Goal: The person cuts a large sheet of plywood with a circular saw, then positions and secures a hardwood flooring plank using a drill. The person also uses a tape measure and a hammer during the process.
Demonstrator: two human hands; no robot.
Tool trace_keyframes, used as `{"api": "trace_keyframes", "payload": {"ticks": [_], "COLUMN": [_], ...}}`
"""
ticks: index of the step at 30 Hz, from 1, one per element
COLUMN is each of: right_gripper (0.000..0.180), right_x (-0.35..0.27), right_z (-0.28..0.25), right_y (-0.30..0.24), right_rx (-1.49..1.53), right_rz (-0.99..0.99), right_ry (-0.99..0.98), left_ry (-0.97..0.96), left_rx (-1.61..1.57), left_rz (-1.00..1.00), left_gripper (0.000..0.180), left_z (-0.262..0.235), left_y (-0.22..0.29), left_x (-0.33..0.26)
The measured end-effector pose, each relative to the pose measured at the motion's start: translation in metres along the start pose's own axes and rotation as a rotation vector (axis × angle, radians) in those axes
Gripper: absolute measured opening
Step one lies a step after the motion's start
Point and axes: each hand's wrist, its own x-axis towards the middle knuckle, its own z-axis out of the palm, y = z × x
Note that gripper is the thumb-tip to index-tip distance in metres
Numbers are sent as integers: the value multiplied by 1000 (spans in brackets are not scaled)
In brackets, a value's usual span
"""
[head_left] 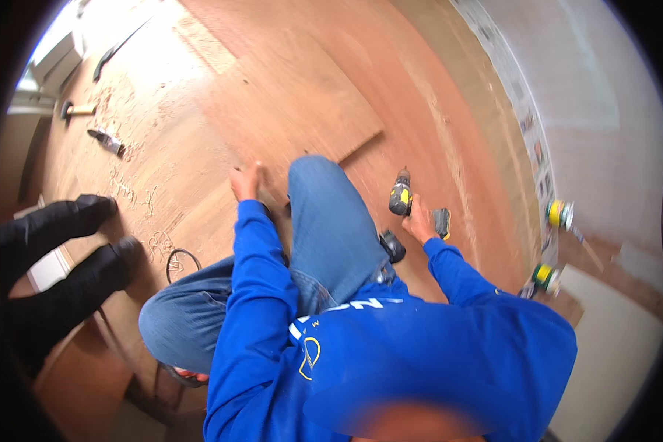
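Note:
A black and yellow cordless drill [400,195] is in my right hand [420,219], which is wrapped round its grip to the right of my raised knee. The drill's chuck points away from me, and its battery base shows beyond my wrist. A flat wooden board [295,92] lies ahead of me on the wood surface, its near edge by my knee. My left hand [247,183] is by the board's near left part with its fingers curled. Whatever that hand may hold is too small or hidden to make out.
Wood shavings [129,193], a hammer [79,110] and a dark hand tool [107,141] lie to the left. Another person's dark-trousered legs [66,250] come in there. Two cans [560,214] stand at the right near the wall. A black cable loop [182,254] lies by my left knee.

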Motion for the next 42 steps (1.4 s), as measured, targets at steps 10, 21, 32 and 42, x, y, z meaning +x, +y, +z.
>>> {"api": "trace_keyframes", "payload": {"ticks": [10,21,32,42], "right_gripper": [65,34,45,66], "right_x": [-88,-24,-9,-11], "right_z": [73,24,34,52], "right_y": [76,5,-39,-6], "right_rx": [81,590,554,93], "right_rz": [127,247,119,-56], "right_ry": [-63,33,-71,20], "left_ry": [-114,-183,-332,-385], "left_rx": [-101,177,151,-23], "left_rz": [158,-161,-2,-55], "left_gripper": [57,69,58,58], "left_z": [-159,-39,-34,-60], "left_y": [96,18,43,-12], "left_x": [14,-70,-84,-39]}}
